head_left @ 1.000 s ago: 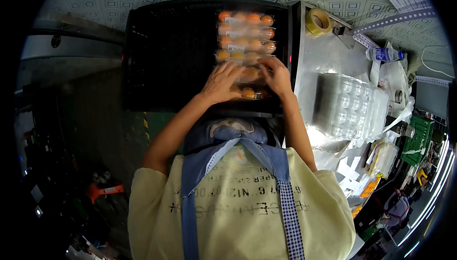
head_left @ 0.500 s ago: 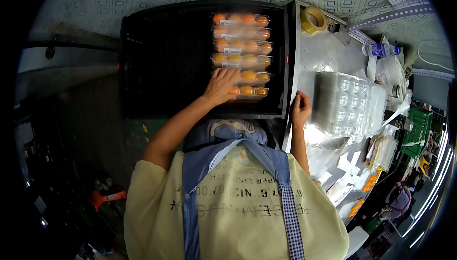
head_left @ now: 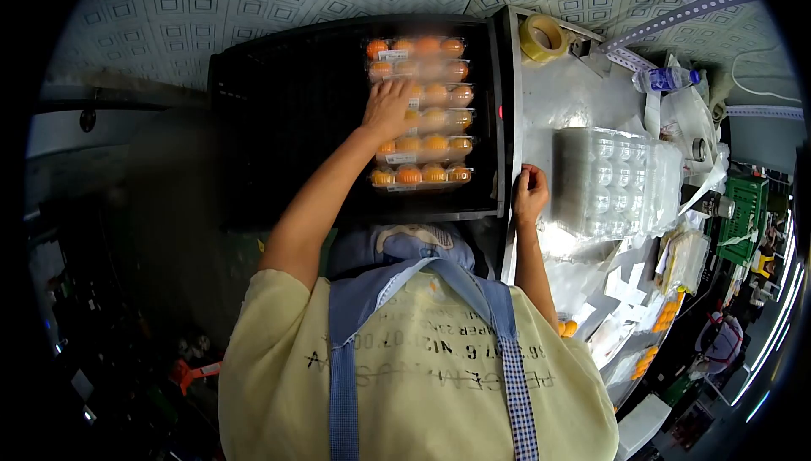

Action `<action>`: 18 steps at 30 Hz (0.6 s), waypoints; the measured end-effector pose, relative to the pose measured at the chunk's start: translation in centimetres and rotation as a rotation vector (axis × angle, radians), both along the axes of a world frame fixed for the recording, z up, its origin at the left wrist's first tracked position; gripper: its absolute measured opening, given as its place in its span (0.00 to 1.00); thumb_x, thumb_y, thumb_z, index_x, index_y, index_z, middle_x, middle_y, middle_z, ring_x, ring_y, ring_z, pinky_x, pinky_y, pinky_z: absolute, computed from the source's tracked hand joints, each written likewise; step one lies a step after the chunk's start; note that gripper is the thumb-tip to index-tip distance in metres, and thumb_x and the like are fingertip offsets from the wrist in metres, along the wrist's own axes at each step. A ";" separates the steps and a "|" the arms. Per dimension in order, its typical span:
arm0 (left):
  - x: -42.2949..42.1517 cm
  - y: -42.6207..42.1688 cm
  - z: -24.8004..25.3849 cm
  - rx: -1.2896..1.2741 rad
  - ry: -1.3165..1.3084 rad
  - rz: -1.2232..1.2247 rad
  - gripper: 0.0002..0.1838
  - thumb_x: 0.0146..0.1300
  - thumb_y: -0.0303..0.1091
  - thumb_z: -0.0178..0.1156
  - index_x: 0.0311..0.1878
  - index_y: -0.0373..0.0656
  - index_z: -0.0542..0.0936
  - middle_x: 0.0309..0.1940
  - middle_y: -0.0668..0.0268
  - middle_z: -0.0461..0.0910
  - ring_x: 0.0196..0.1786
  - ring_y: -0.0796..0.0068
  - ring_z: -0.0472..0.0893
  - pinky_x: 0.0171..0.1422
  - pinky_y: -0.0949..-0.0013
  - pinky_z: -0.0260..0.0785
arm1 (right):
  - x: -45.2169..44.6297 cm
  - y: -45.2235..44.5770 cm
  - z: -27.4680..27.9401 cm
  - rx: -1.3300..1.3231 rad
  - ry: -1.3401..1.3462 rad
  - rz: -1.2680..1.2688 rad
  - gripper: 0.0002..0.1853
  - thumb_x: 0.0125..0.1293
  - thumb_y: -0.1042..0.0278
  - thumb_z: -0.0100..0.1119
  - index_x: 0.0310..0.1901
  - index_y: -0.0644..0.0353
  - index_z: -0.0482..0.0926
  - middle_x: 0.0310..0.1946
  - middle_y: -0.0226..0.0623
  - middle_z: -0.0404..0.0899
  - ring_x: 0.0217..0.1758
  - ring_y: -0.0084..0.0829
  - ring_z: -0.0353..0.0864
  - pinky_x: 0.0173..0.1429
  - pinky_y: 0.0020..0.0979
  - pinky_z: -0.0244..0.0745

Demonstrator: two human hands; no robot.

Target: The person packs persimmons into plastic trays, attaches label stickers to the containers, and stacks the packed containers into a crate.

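Observation:
Several clear packs of orange round items (head_left: 433,144) lie in rows inside a black crate (head_left: 279,123), toward its right side. My left hand (head_left: 390,109) rests with spread fingers on the left ends of the middle packs, covering part of them. White labels show on some packs. My right hand (head_left: 530,194) is at the left edge of the metal table (head_left: 562,94), just right of the crate, with its fingers curled together; whatever it may hold is too small to make out.
On the metal table are a yellow tape roll (head_left: 543,38), a stack of clear plastic trays (head_left: 604,182), a water bottle (head_left: 666,80) and white papers (head_left: 625,285). A green crate (head_left: 743,220) stands further right. A red object (head_left: 193,373) lies at lower left.
My left hand has moved up along the packs, away from my body. My right hand has left the packs for the table edge, where it has stayed since the middle frame.

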State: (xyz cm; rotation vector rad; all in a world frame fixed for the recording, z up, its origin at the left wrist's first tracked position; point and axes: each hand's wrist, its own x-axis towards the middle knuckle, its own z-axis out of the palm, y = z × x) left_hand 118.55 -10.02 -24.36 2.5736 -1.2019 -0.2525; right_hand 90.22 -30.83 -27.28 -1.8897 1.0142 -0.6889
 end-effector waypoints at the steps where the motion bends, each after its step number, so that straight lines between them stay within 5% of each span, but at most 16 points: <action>1: 0.2 0.1 -0.9 -0.016 -0.003 -0.006 0.44 0.54 0.55 0.65 0.69 0.41 0.62 0.66 0.57 0.63 0.69 0.61 0.60 0.75 0.55 0.45 | 0.0 0.0 0.1 -0.012 0.006 -0.004 0.07 0.65 0.69 0.57 0.38 0.64 0.81 0.24 0.28 0.77 0.25 0.17 0.72 0.32 0.21 0.68; 7: -0.1 0.2 0.2 -0.056 -0.006 -0.004 0.43 0.52 0.52 0.68 0.68 0.46 0.64 0.64 0.61 0.66 0.69 0.62 0.60 0.75 0.56 0.46 | 0.4 0.0 -0.5 0.027 -0.043 -0.062 0.05 0.62 0.70 0.59 0.36 0.60 0.82 0.21 0.31 0.77 0.23 0.19 0.73 0.31 0.23 0.69; 9: 0.3 0.2 -1.4 0.000 -0.002 0.006 0.42 0.49 0.51 0.70 0.67 0.47 0.66 0.62 0.61 0.68 0.67 0.61 0.62 0.72 0.55 0.50 | 0.7 -0.1 0.5 -0.196 0.035 -0.061 0.06 0.61 0.67 0.58 0.37 0.57 0.82 0.23 0.35 0.79 0.24 0.27 0.77 0.33 0.28 0.72; 13: 0.0 0.4 -3.7 -0.115 -0.121 0.027 0.42 0.47 0.53 0.71 0.66 0.50 0.68 0.62 0.63 0.70 0.64 0.57 0.66 0.69 0.52 0.53 | 0.5 -0.2 2.9 -0.081 0.226 -0.067 0.10 0.61 0.62 0.55 0.38 0.55 0.83 0.32 0.41 0.83 0.34 0.41 0.82 0.41 0.35 0.76; 15: -0.2 0.4 -3.2 -0.083 -0.026 0.026 0.44 0.47 0.52 0.72 0.67 0.50 0.65 0.64 0.61 0.68 0.67 0.58 0.62 0.73 0.51 0.48 | 0.1 0.8 3.9 -0.003 0.051 -0.121 0.09 0.62 0.64 0.56 0.39 0.56 0.83 0.31 0.40 0.83 0.33 0.37 0.82 0.40 0.33 0.75; 18: 0.8 0.7 -5.5 -0.117 -0.107 -0.006 0.45 0.44 0.52 0.73 0.66 0.48 0.67 0.61 0.59 0.71 0.64 0.55 0.67 0.69 0.51 0.55 | -2.4 4.0 4.1 0.099 -0.150 -0.242 0.07 0.63 0.68 0.57 0.41 0.57 0.82 0.27 0.37 0.80 0.29 0.28 0.78 0.37 0.28 0.73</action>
